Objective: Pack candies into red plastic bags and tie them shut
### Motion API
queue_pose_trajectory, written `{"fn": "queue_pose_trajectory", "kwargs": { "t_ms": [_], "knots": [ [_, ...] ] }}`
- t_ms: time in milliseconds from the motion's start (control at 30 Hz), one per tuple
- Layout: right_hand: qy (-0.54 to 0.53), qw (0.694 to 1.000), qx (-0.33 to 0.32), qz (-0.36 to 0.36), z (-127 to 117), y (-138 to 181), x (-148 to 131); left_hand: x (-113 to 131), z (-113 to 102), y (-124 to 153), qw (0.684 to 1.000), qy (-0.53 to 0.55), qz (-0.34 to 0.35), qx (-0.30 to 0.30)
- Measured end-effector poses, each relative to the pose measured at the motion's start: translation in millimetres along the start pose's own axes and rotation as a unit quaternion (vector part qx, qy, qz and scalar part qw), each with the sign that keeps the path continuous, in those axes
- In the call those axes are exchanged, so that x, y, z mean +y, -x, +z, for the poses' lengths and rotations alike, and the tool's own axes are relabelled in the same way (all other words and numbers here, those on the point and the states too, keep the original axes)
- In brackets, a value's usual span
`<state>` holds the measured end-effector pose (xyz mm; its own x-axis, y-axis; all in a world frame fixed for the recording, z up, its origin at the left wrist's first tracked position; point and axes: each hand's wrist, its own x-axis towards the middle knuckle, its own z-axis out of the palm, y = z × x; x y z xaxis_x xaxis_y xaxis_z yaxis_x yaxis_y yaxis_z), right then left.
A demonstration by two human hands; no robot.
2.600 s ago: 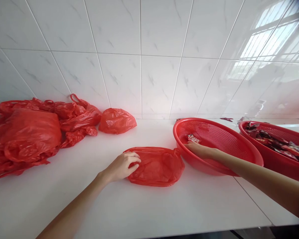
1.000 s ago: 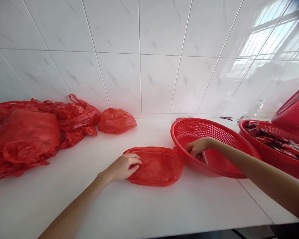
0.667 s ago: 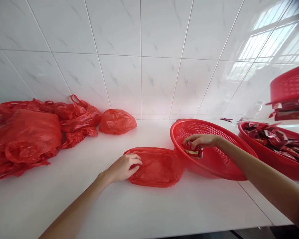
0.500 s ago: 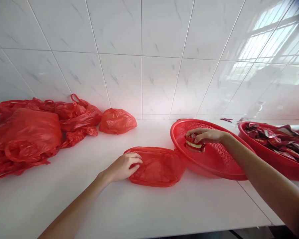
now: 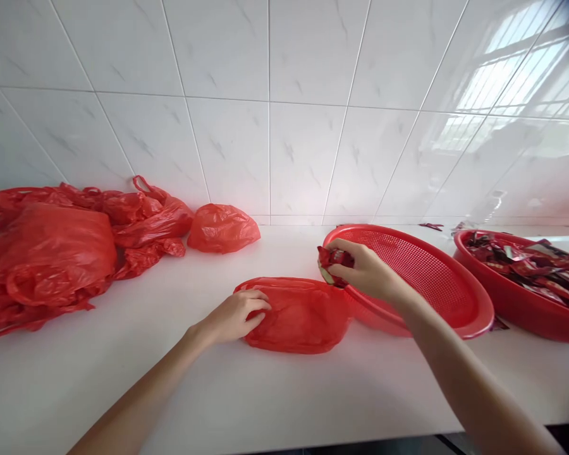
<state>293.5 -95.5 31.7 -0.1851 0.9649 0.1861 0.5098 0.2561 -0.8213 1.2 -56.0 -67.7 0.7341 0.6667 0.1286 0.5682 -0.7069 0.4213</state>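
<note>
My left hand [image 5: 239,315] rests over the left edge of an opened red plastic bag [image 5: 298,325], its fingers bent loosely and the thumb apart from them. The bag lies on the counter with its mouth facing up. In my right hand [image 5: 360,265] are small shiny red wrapped packets [image 5: 330,260] with a pale yellowish patch; their exact kind and number I cannot make out. That hand is above the left rim of a red perforated plastic basket [image 5: 422,265], near the bag's right end. The basket leans at a tilt, and its visible inside shows bare mesh.
On the right, a red tub [image 5: 516,313] holds a heap of dark red wrappers or packets [image 5: 526,265]. Filled red plastic bags [image 5: 61,246] are piled at the left, with a smaller red bag [image 5: 224,229] beside them. A white tiled wall [image 5: 308,158] backs the counter [image 5: 208,392].
My right hand has moved left with the packets, from over the basket's inside to its left rim beside the bag. My left hand stays on the bag's edge.
</note>
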Motion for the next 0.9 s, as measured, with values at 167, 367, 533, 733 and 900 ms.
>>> {"fn": "queue_pose_trajectory", "kwargs": {
  "t_ms": [167,367,533,733,900],
  "knots": [
    [0.060,0.994,0.088,0.021,31.3,-15.1,13.5,-0.2,-0.5,0.0,1.000,-0.003,0.001,-0.005],
    [0.134,0.987,0.083,0.023,28.8,-5.9,4.5,-1.1,-5.3,1.8,1.000,0.003,-0.008,0.024],
    [0.116,0.992,0.037,0.028,23.0,4.7,2.9,-4.9,-8.4,4.9,0.999,0.001,-0.020,0.041],
    [0.186,0.980,0.068,0.009,41.8,16.9,5.6,-6.6,-10.5,5.6,0.998,0.006,-0.024,0.050],
    [0.153,0.987,0.050,0.000,52.8,12.8,13.8,-5.8,-13.1,4.3,0.996,-0.008,-0.014,0.088]
  ]
}}
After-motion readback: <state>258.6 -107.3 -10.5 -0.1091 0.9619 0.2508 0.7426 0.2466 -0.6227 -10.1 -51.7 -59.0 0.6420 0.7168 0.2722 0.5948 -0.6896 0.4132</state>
